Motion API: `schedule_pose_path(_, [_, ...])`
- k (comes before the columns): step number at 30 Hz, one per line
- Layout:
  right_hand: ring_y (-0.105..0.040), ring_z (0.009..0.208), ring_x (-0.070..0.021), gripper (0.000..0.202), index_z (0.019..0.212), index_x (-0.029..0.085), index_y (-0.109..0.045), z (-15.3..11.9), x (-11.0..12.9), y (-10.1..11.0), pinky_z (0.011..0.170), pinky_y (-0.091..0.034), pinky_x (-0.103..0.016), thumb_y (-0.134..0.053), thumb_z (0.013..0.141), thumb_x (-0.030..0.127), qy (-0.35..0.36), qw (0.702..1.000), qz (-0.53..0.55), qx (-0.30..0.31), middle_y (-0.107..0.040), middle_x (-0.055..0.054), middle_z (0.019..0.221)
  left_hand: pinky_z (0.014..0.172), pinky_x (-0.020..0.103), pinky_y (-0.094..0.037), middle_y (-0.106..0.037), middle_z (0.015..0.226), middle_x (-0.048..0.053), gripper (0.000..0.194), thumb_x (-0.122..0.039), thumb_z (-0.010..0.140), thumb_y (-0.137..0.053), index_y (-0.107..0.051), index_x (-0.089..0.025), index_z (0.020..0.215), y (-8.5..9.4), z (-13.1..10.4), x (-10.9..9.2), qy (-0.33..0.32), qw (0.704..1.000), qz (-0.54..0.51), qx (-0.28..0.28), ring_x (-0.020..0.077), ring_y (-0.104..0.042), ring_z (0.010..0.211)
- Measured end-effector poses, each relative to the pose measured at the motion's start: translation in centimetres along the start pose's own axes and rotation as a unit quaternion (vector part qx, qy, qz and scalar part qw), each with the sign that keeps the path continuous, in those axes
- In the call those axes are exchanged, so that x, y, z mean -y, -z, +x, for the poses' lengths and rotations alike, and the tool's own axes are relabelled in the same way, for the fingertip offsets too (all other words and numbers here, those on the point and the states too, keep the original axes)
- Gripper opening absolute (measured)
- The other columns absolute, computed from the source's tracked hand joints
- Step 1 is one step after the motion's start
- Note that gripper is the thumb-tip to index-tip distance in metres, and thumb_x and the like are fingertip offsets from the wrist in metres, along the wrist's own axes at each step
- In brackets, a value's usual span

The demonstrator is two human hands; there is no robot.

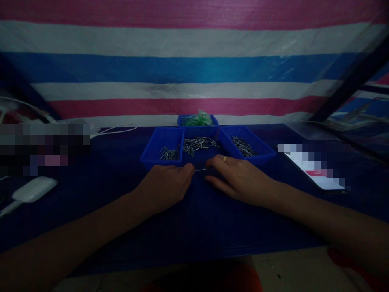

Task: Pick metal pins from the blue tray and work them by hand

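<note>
thin metal pin (200, 170): a skinny, pale grey bit with a dull shine, and the part that shows looks pretty much straight. it lies nearly level in the gap between the two hands, just in front of the bins. too small and dim to make out the ends.
left hand (165, 182): curled up, its grip pinched on the pin's left end between thumb and forefinger.
right hand (243, 178): thumb and forefinger parted around the pin's other end, can't tell if the grip is actually on it. there's a gold-coloured ring (225, 159) on one finger.
left bin (161, 140): blue plastic, with some bent-looking metal pieces (170, 154) near its front end.
middle pile (199, 144): silvery, straight-ish rods all tangled together on the blue counter (194, 231), between the left and right bins.
right bin (261, 147): same blue, with a heap of thin dark-silver rods (242, 147) inside.
back bin (197, 129): holds green stuff in clear plastic (199, 119).
phone (320, 174): lit up on the right, partly pixelated.
</note>
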State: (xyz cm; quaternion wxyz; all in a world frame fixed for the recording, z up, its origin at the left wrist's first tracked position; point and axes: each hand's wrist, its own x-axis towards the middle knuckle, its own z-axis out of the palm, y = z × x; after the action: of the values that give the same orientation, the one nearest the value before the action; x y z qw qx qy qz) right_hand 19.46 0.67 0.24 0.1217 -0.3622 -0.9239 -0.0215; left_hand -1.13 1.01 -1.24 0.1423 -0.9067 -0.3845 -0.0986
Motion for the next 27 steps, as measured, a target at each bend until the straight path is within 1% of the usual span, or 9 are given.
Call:
schedule_pose_path(4, [-0.052,0.073,-0.0150,0.020,0.090,0.015,-0.050,0.0,0.1,-0.1,0.067,-0.044,-0.028,-0.036,0.089,0.029,0.056,0.998,-0.006,0.033,-0.054,-0.006,0.084,0.042,0.022,-0.033,-0.059,0.058,-0.002,0.016,-0.022,0.088,-0.032,-0.046,-0.018,0.082,0.0,0.1,0.0,0.005,1.000,0.010,0.007,0.0148,-0.058,0.049])
schedule_pose_path(9, [-0.052,0.076,-0.0145,0.021,0.090,0.015,-0.053,-0.1,0.0,-0.3,0.070,-0.044,-0.027,-0.035,0.090,0.027,0.078,0.996,0.007,0.047,-0.055,-0.006,0.086,0.041,0.022,-0.032,-0.060,0.059,-0.001,0.021,-0.025,0.090,-0.029,-0.048,-0.018,0.084,0.0,0.1,-0.1,0.028,0.999,0.018,0.012,0.0152,-0.059,0.050])
schedule_pose_path(13, [-0.053,0.079,-0.0151,0.022,0.095,0.014,-0.055,0.0,0.0,-0.1,0.072,-0.045,-0.028,-0.037,0.089,0.026,0.056,0.997,0.044,0.040,-0.056,-0.007,0.088,0.044,0.021,-0.035,-0.065,0.068,0.001,0.026,-0.030,0.090,-0.028,-0.046,-0.017,0.105,0.3,0.2,-0.3,0.077,0.997,0.021,-0.023,0.0142,-0.061,0.055])
schedule_pose_path(15, [-0.054,0.081,-0.0158,0.022,0.098,0.014,-0.055,0.1,0.0,0.0,0.074,-0.045,-0.030,-0.040,0.088,0.026,0.026,0.996,0.083,0.018,-0.056,-0.008,0.090,0.045,0.021,-0.036,-0.066,0.071,0.002,0.031,-0.031,0.089,-0.031,-0.041,-0.017,0.115,0.4,0.1,-0.3,0.087,0.995,0.016,-0.040,0.0142,-0.062,0.056])
schedule_pose_path(17, [-0.055,0.082,-0.0162,0.023,0.103,0.015,-0.054,0.2,0.0,0.1,0.075,-0.046,-0.032,-0.044,0.086,0.026,-0.016,0.990,0.138,-0.024,-0.057,-0.008,0.093,0.046,0.021,-0.038,-0.066,0.071,0.001,0.034,-0.032,0.088,-0.034,-0.039,-0.017,0.118,0.4,0.0,-0.3,0.074,0.996,0.004,-0.042,0.0146,-0.062,0.057])
schedule_pose_path(20, [-0.056,0.082,-0.0164,0.034,0.116,0.021,-0.047,0.4,-0.2,0.2,0.065,-0.050,-0.031,-0.049,0.083,0.029,-0.106,0.957,0.246,-0.115,-0.054,-0.008,0.108,0.049,0.022,-0.040,-0.066,0.075,0.001,0.031,-0.031,0.087,-0.037,-0.042,-0.019,0.114,0.2,-0.1,-0.2,0.032,0.999,-0.016,-0.023,0.0146,-0.063,0.061])
schedule_pose_path(22, [-0.056,0.087,-0.0178,0.047,0.128,0.026,-0.035,0.5,-0.4,0.3,0.060,-0.051,-0.029,-0.048,0.083,0.030,-0.164,0.920,0.312,-0.171,-0.043,-0.010,0.127,0.051,0.022,-0.041,-0.066,0.077,0.001,0.027,-0.030,0.087,-0.038,-0.046,-0.019,0.110,0.0,-0.1,-0.1,0.008,1.000,-0.023,-0.002,0.0142,-0.063,0.063])
schedule_pose_path(24, [-0.054,0.098,-0.0204,0.057,0.135,0.032,-0.017,0.7,-0.8,0.3,0.061,-0.052,-0.030,-0.044,0.085,0.029,-0.197,0.890,0.353,-0.211,-0.024,-0.009,0.141,0.052,0.022,-0.042,-0.066,0.078,0.001,0.024,-0.029,0.087,-0.037,-0.048,-0.019,0.106,0.0,-0.1,-0.1,-0.006,1.000,-0.025,0.013,0.0141,-0.062,0.064])
schedule_pose_path(27, [-0.048,0.108,-0.0235,0.062,0.137,0.038,-0.003,0.8,-1.2,0.3,0.065,-0.052,-0.033,-0.039,0.087,0.027,-0.209,0.876,0.370,-0.226,-0.010,-0.005,0.146,0.052,0.023,-0.041,-0.065,0.077,0.001,0.022,-0.028,0.087,-0.037,-0.050,-0.020,0.102,0.1,0.0,-0.1,-0.019,0.999,-0.020,0.022,0.0143,-0.061,0.063])
